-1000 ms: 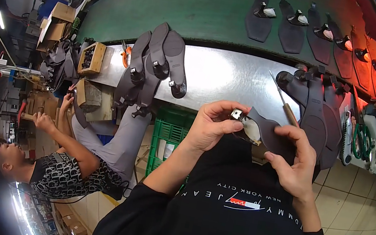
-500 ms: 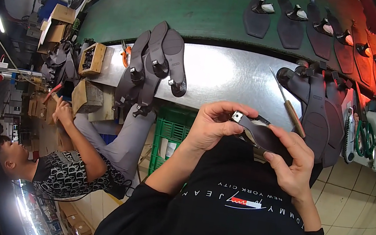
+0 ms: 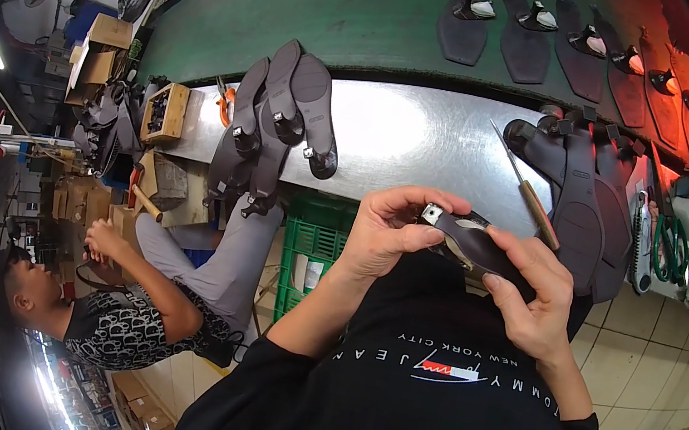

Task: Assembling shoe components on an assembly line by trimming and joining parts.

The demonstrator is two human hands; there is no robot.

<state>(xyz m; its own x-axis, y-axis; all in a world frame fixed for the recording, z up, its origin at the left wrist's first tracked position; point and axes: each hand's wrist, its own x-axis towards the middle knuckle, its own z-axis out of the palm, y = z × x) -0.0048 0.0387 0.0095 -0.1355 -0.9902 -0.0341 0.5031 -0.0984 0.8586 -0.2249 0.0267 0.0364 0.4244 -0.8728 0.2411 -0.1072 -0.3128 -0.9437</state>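
Both my hands hold one dark heeled shoe sole (image 3: 491,248) in front of my chest, over the near edge of the metal table. My left hand (image 3: 392,233) grips its heel end, thumb and fingers round a small pale, shiny tip with a dark hole. On the other end, my right hand (image 3: 533,294) has its fingers along the upper side and its thumb below. A lighter patch shows on the sole between the hands. Nearest to my right hand lies an awl-like tool (image 3: 528,192), its thin metal shaft set in a wooden handle.
Stacked heeled soles (image 3: 310,98) lie on the metal table (image 3: 406,125) at left, more soles (image 3: 588,193) at right. Green-handled scissors (image 3: 668,249) lie beyond. Soles stand along the green belt (image 3: 370,17). A co-worker (image 3: 135,307) sits at left near a hammer (image 3: 146,200). A green crate (image 3: 302,249) stands below.
The co-worker has let go of the hammer and drawn both hands together, lower down. My hands keep their hold on the sole, with hardly any movement. The view has shifted slightly.
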